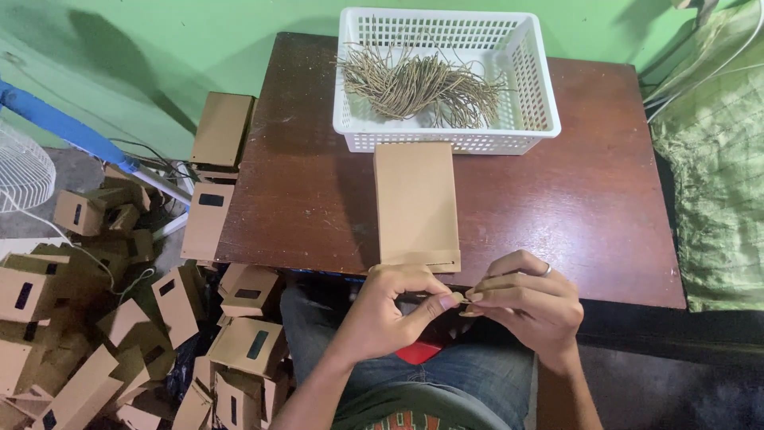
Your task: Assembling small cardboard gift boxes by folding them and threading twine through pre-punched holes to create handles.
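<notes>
My left hand (391, 309) and my right hand (529, 301) meet over my lap at the near edge of the dark wooden table (573, 199). Their fingertips pinch a small tan piece (458, 298) between them; what it is stays too small to tell. Just beyond the hands a flat brown paper bag (416, 203) lies on the table, its near end at the table's edge. Behind it stands a white plastic basket (541, 95) holding a tangle of tan cords (418, 84). A ring shows on my right hand.
Many folded brown paper bags (119, 318) are heaped on the floor to the left, some leaning on the table's side. A white fan (24, 171) and blue pole (72, 127) stand far left. Green cloth (716, 175) lies to the right.
</notes>
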